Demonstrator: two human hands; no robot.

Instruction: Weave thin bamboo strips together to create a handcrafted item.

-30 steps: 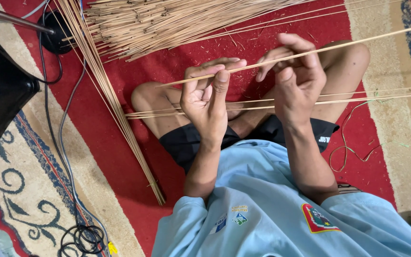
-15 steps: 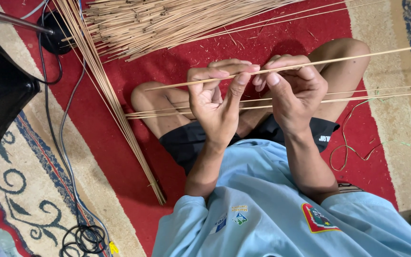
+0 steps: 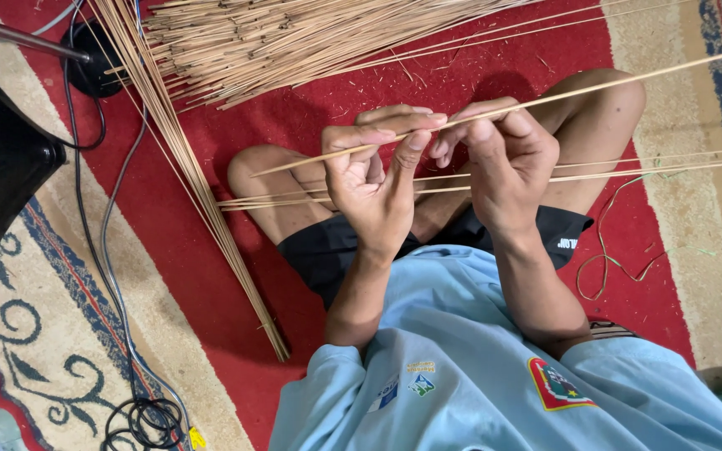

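The left hand (image 3: 373, 188) and right hand (image 3: 503, 163) both pinch one thin stick (image 3: 545, 98), held up above the red carpet (image 3: 236, 242) so fingers can work it. More sticks (image 3: 294, 38) lie piled on that carpet beyond.

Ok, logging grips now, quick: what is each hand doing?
Left hand: closed, pinching the thin stick near its pointed end.
Right hand: closed on the same stick, beside the left.

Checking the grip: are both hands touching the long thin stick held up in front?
Touching. The head view shows the left hand and right hand both pinching the stick with their fingertips.
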